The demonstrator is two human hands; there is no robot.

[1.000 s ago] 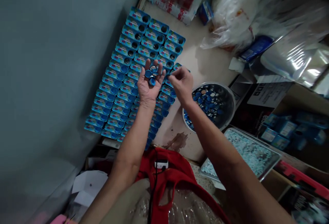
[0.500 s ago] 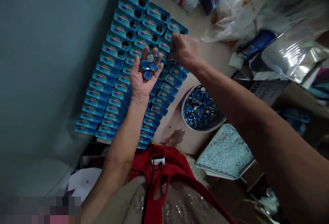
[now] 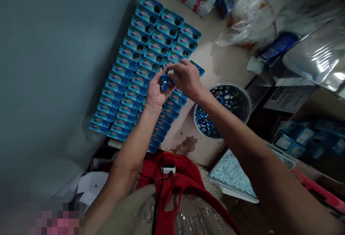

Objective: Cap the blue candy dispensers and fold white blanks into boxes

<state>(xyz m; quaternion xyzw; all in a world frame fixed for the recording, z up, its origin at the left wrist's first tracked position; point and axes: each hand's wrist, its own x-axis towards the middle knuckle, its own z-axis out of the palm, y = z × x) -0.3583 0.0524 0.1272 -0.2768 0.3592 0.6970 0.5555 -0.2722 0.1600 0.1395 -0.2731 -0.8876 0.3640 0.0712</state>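
Above the close-set blue packs (image 3: 140, 79), two bare hands worked together, as I saw it: one left hand (image 3: 155, 91), palm up, half open and cupped, bearing several small blue-and-silver caps (image 3: 164, 87); one right hand (image 3: 189, 78), fingers bent over that palm, tips at the caps, though I could not tell whether they gripped one. The packs stood in slanting columns, many farther ones showing dark round holes, many nearer ones blue discs. Beside them sat one metal bowl (image 3: 242, 102), holding more caps; nearer the person, one tray (image 3: 230, 189) of pale turquoise pieces (image 3: 231, 170), partly behind the right forearm.
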